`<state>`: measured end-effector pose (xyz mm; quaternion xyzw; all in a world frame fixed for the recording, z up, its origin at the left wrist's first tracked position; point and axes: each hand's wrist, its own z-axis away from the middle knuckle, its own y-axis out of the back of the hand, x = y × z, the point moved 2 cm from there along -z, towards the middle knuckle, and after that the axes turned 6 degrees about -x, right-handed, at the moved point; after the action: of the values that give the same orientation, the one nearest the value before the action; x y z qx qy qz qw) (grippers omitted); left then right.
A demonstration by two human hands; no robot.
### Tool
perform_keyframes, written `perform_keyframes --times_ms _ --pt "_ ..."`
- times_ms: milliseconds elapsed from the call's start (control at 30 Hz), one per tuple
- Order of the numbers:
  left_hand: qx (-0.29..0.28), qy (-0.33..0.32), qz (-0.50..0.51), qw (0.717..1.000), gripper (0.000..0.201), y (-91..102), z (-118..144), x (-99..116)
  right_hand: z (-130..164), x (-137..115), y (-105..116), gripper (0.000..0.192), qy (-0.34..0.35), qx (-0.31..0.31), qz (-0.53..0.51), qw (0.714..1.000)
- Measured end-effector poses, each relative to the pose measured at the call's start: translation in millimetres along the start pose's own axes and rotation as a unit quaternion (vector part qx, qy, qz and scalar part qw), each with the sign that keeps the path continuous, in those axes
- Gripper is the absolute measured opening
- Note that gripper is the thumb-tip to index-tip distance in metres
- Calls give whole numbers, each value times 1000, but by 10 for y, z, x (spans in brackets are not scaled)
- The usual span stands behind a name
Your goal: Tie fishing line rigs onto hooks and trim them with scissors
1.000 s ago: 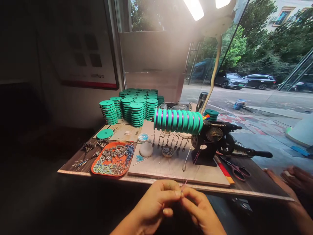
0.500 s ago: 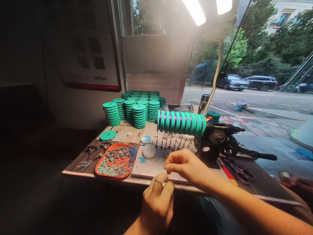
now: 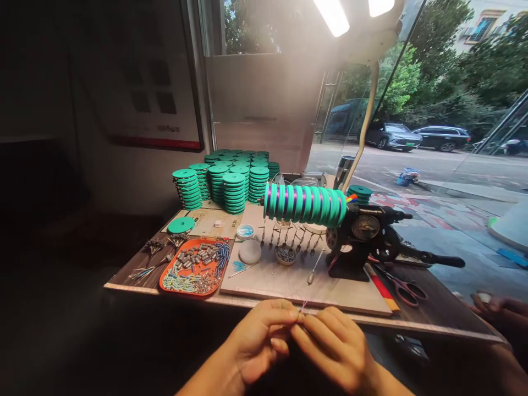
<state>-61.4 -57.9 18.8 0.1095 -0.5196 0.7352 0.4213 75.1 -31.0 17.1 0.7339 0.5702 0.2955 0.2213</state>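
My left hand (image 3: 258, 335) and my right hand (image 3: 332, 344) meet just in front of the table edge, fingertips pinched together on a thin pink line (image 3: 304, 306). The line runs up toward a black hand-crank winder (image 3: 363, 239) that carries a row of green spools (image 3: 305, 203) on its shaft. A small sinker on a line (image 3: 312, 272) lies on the board (image 3: 350, 294) beyond my hands.
An orange tray (image 3: 193, 269) of small metal parts sits left. Stacks of green spools (image 3: 225, 184) stand at the back. Scissors (image 3: 402, 289) lie right of the winder. A small bowl (image 3: 285, 254) and white dome (image 3: 249, 251) sit mid-table. Another person's hand (image 3: 495, 305) is at far right.
My right hand came back from reaching over the board and joined my left hand at the table edge, both now pinching the line.
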Motion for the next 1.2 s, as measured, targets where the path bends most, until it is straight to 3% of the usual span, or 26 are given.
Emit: perform_keyframes --times_ms 67,100,133,200,267,300,333,367,467,500,567,600,667,733,767,900,1000,1100,1167,1200 --pt "-8 13 25 1000 26 -19 4 -39 71 -30 -107 15 -99 36 -86 991" --pt "-10 16 36 999 26 -31 4 -57 111 -35 -158 14 -177 50 -161 970" --pt "-14 17 43 999 25 -44 3 -72 159 -40 -209 13 -265 59 -252 929" --pt "-31 4 15 999 22 -75 -2 -82 266 -70 -312 16 -422 44 -446 788" --pt "-42 -64 -97 992 18 -94 -5 -50 343 -134 -369 25 -499 6 -588 637" --pt "-32 -120 -184 975 16 -97 1 -23 360 -162 -366 29 -512 -20 -620 594" --pt "-11 -182 -282 942 15 -94 13 5 360 -182 -343 31 -514 -50 -625 586" --pt "17 -242 -375 895 14 -86 30 24 339 -190 -301 32 -504 -76 -605 612" --pt "73 -375 -579 720 16 -38 73 -8 141 -170 -116 24 -416 -145 -481 758" --pt "80 -409 -616 668 19 -14 78 -43 36 -149 -52 21 -378 -162 -450 793" --pt "86 -461 -649 599 20 36 71 -115 -200 -69 62 16 -328 -188 -414 828" --pt "87 -472 -649 590 19 57 62 -142 -316 -5 113 16 -326 -194 -405 832" --pt "85 -468 -627 617 17 79 41 -163 -505 153 212 16 -365 -183 -400 821" --pt "91 -437 -592 671 16 73 33 -144 -588 293 302 20 -410 -154 -379 816" --pt "96 -418 -573 698 15 62 35 -126 -580 336 336 20 -418 -142 -350 826" --pt "92 -357 -507 779 11 14 43 -69 -256 266 288 14 -365 -162 -178 899" --pt "77 -335 -460 819 13 1 24 -66 82 76 92 9 -337 -191 -159 908" --pt "71 -335 -446 827 15 1 18 -84 194 -67 0 16 -298 -173 -164 924" --pt "84 -358 -495 787 14 8 30 -105 91 -82 47 20 -263 -163 -167 936" --pt "95 -383 -531 750 13 14 40 -119 -5 -55 87 20 -257 -170 -180 934"
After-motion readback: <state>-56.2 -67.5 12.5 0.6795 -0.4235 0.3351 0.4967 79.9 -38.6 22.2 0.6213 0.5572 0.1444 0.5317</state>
